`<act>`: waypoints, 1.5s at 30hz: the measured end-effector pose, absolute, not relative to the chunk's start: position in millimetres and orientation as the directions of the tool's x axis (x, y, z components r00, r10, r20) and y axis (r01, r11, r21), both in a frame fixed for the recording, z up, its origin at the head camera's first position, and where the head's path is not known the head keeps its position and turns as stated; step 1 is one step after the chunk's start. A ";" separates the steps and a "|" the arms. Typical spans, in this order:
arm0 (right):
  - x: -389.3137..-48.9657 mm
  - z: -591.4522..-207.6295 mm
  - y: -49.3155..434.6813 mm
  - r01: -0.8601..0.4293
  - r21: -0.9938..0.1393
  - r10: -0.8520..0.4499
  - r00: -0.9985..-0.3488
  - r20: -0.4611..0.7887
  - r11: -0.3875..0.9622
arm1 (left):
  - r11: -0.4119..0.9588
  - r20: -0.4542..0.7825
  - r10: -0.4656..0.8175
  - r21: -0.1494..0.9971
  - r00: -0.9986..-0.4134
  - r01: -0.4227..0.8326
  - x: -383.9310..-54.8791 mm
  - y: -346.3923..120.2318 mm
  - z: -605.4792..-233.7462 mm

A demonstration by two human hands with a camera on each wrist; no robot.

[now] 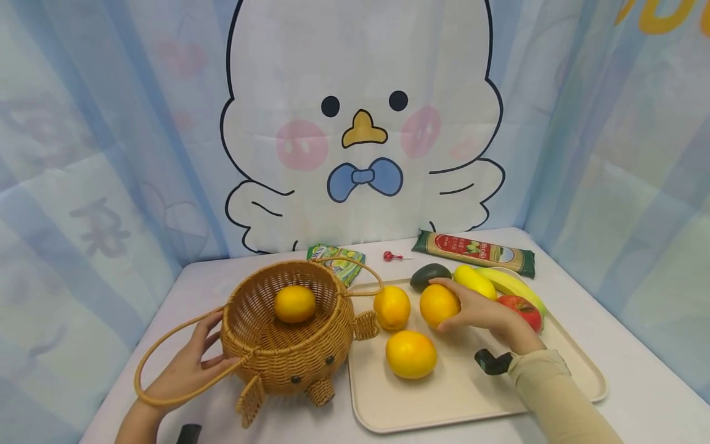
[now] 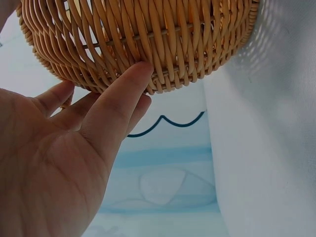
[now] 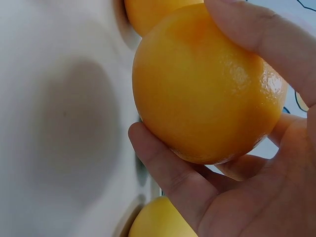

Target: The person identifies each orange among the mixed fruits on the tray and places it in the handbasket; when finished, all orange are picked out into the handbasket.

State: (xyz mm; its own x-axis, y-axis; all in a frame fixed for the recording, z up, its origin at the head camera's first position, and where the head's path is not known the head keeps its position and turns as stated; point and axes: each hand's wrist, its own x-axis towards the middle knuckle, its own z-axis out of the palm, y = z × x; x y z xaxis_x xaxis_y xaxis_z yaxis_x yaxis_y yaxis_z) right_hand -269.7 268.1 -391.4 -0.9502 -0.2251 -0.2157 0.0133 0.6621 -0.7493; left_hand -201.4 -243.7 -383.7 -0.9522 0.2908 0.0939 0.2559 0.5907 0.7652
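Note:
My right hand (image 1: 478,309) grips an orange (image 1: 439,306) between thumb and fingers, over the beige tray (image 1: 471,404). In the right wrist view that orange (image 3: 207,89) is lifted above the tray, its shadow below. My left hand (image 1: 185,364) rests its outstretched fingers against the left side of a wicker basket (image 1: 288,365) with an animal face. Inside the basket lies one orange fruit (image 1: 295,304). Another orange (image 1: 392,307) and a yellow-orange fruit (image 1: 411,354) sit on the tray, left of and in front of the held one. The left wrist view shows fingertips touching the woven wall (image 2: 163,44).
On the tray's far side are an avocado (image 1: 429,276), a lemon (image 1: 474,282), a banana (image 1: 513,285) and a red apple (image 1: 522,311). Behind it lie a green-and-tan packet (image 1: 477,252), a lollipop (image 1: 392,255) and a green bag (image 1: 341,260). Basket handles (image 1: 166,345) stick out sideways.

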 end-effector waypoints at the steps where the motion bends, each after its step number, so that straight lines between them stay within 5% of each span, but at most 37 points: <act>1: -269.6 -391.0 268.1 0.014 -0.750 -0.224 -0.951 -0.215 0.661 | 0.589 0.095 0.292 0.766 -0.952 0.257 -201.4 -243.7 -383.8; 19: -272.3 -385.4 270.6 -0.152 -0.718 -0.317 -0.943 -0.100 0.679 | 0.588 0.089 0.292 0.769 -0.952 0.252 -203.3 -244.0 -384.9; 45: -275.7 -373.4 255.9 -0.166 -0.713 -0.321 -0.943 -0.086 0.681 | 0.585 0.092 0.297 0.769 -0.950 0.257 -204.7 -244.4 -385.7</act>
State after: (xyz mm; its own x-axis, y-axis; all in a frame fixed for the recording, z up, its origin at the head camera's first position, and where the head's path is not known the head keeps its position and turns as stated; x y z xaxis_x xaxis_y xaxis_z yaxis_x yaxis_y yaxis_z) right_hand -275.7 255.9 -373.4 -0.9432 -0.3207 -0.0864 -0.1662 0.6810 -0.7131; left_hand -204.7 -244.4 -385.7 -0.9504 0.2973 0.0916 0.2571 0.5848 0.7694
